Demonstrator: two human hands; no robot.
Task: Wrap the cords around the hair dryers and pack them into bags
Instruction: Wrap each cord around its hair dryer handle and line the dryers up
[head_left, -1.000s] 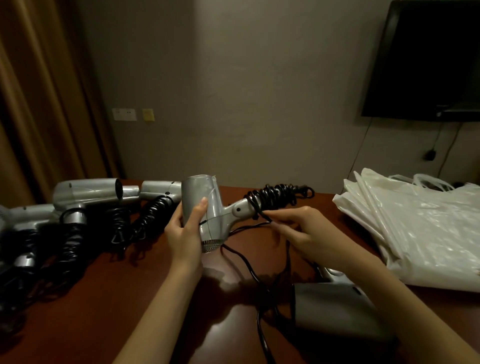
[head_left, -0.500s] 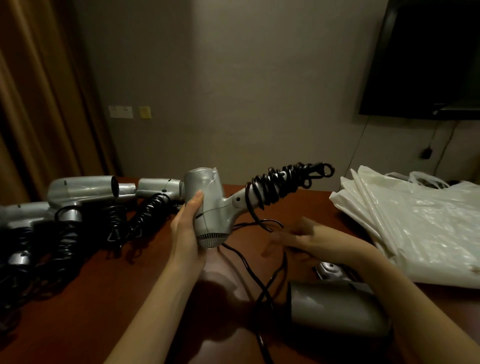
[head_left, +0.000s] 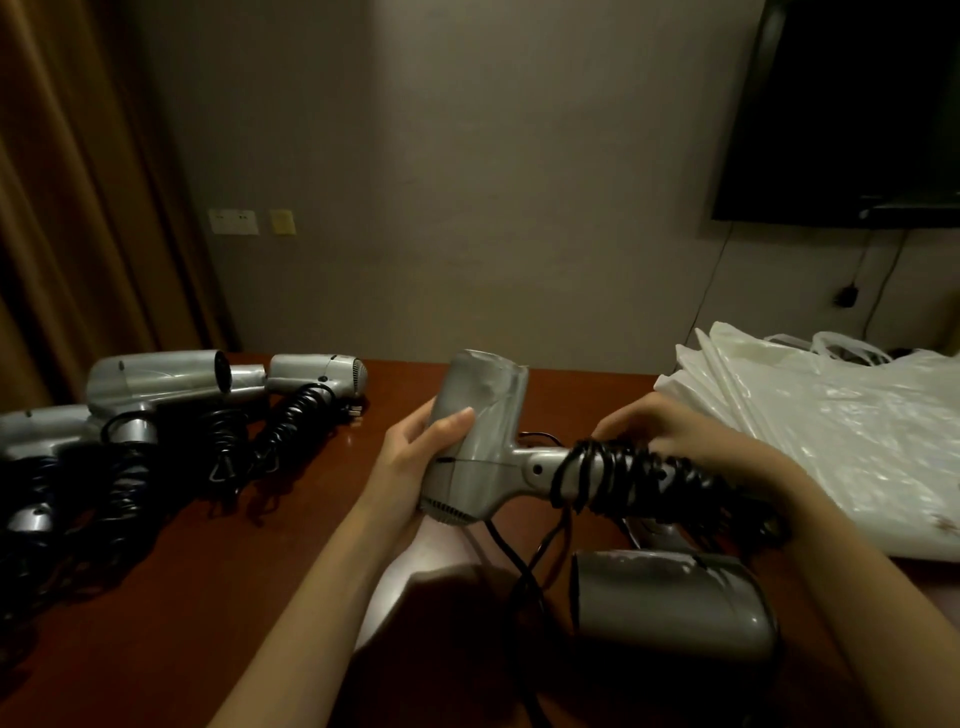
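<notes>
A silver hair dryer (head_left: 480, 441) is held above the brown table (head_left: 182, 597), barrel upright, handle pointing right. My left hand (head_left: 415, 457) grips its barrel. A black cord (head_left: 634, 480) is coiled many times round the handle, and my right hand (head_left: 670, 431) reaches over those coils with curled fingers; whether it pinches the cord is hidden. Loose cord (head_left: 524, 566) hangs down to the table. Another grey dryer (head_left: 670, 603) lies below the handle. White plastic bags (head_left: 831, 431) are stacked at the right.
Several silver dryers (head_left: 156, 379) with black cords (head_left: 291, 431) bundled beside them lie in a row along the table's left side. A dark TV (head_left: 852, 104) hangs on the wall at upper right. A brown curtain (head_left: 78, 182) covers the left.
The dryer's handle has swung down from pointing up-right to level. My right hand rose from low over the table onto the coiled cord. The view has tilted down slightly.
</notes>
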